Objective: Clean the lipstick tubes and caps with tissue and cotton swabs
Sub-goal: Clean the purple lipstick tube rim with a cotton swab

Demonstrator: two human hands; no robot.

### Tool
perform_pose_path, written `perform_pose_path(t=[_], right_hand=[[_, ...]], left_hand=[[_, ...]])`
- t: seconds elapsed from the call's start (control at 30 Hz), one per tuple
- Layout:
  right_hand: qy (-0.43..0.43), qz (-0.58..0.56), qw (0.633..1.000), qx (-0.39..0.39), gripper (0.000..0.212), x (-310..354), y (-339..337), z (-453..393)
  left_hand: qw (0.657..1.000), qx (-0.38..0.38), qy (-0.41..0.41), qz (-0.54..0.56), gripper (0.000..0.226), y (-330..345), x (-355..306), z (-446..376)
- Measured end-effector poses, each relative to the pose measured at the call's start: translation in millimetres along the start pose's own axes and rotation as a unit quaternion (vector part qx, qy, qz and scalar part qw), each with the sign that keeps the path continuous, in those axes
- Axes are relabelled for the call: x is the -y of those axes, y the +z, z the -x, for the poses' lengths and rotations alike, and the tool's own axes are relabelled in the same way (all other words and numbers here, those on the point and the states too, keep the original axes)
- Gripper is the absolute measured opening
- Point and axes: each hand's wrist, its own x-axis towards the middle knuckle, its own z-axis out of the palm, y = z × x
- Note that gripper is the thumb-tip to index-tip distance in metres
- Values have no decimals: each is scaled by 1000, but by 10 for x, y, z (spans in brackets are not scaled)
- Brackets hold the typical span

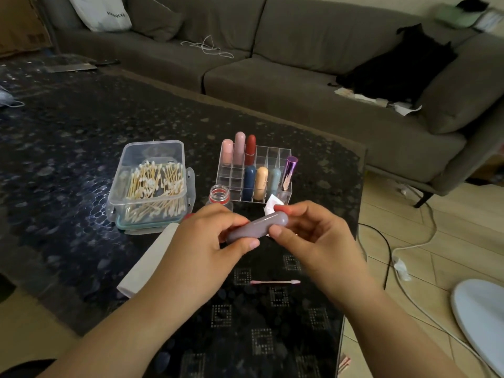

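Observation:
I hold a mauve-grey lipstick tube level above the dark table. My left hand grips its left end with thumb and curled fingers. My right hand pinches its rounded right end. Behind them a clear acrylic organiser holds several lipsticks: pink, red, navy, peach, pale blue and a metallic purple one. A crumpled white tissue lies just behind my right fingers. A clear box of cotton swabs stands at the left. One used pink swab lies on the table below my hands.
A small open jar with a red rim stands between the swab box and the organiser. A flat white pack lies under my left wrist. The table's right edge drops to a floor with cables. A grey sofa runs behind.

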Motion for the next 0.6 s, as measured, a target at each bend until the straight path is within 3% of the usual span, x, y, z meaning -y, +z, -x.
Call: perform_pose_path(t=[0.23, 0.4, 0.47, 0.6], right_hand=[[16, 53, 998, -27, 20, 68, 136, 40], [-39, 164, 979, -118, 16, 419, -92, -325], [-46, 224, 967, -111, 17, 567, -196, -600], [-44, 334, 939, -70, 24, 671, -243, -1168]], left_hand=[[997, 35, 25, -62, 25, -52, -36, -14], [981, -19, 72, -180, 32, -405, -167, -287], [966, -39, 98, -237, 30, -576, -245, -516], [947, 12, 84, -310, 27, -696, -196, -984]])
